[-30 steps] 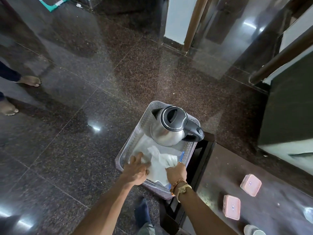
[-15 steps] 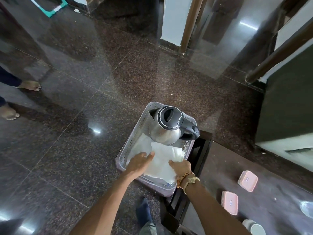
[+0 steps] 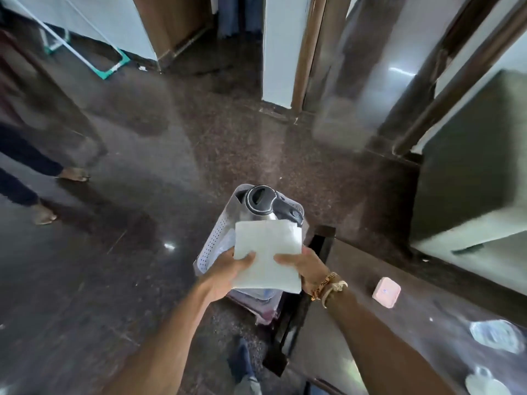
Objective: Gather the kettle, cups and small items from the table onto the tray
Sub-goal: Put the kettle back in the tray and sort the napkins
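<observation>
Right, head view: left hand (image 3: pixel 228 269) and right hand (image 3: pixel 308 269) each pinch one side edge of a folded white napkin (image 3: pixel 268 252). Thumbs lie on top, each grip closed on it, holding it just above the tray (image 3: pixel 216 240). Kettle (image 3: pixel 259 201) already sits upright at the tray's far end. Pink box (image 3: pixel 386 292) and a blurred cup (image 3: pixel 482 380) lie on the tabletop (image 3: pixel 370 323), well apart from the tray. Step looks like placing the napkin; next move probably lays it flat beside the kettle, then fetches box and cup.
</observation>
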Tool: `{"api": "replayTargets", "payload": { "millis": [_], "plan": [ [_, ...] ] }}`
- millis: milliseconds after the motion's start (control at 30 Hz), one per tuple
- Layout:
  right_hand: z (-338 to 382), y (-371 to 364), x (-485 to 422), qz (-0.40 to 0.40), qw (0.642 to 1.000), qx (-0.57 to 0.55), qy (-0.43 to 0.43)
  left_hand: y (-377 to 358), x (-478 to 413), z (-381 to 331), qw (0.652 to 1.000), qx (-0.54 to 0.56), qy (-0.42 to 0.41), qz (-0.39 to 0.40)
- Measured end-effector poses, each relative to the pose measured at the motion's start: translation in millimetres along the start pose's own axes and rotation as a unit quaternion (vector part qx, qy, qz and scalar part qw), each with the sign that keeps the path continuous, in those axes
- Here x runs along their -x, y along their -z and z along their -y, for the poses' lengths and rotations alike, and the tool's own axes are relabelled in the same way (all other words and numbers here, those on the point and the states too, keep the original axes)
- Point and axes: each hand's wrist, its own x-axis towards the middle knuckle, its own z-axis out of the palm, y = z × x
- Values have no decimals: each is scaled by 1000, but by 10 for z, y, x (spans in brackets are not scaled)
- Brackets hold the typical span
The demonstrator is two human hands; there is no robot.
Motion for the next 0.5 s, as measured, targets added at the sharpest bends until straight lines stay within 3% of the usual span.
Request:
{"api": "replayTargets", "payload": {
  "millis": [233, 367, 500],
  "plan": [
    [196, 194, 574, 67, 997, -12, 25, -363, 426, -248, 999, 6, -35, 33],
    [295, 287, 905, 9, 998, 46, 39, -756, 638, -305, 996, -49, -64, 25],
    [312, 486, 1230, -27, 996, 25, 84, -1049, 794, -261, 994, -53, -67, 71]
  ]
}}
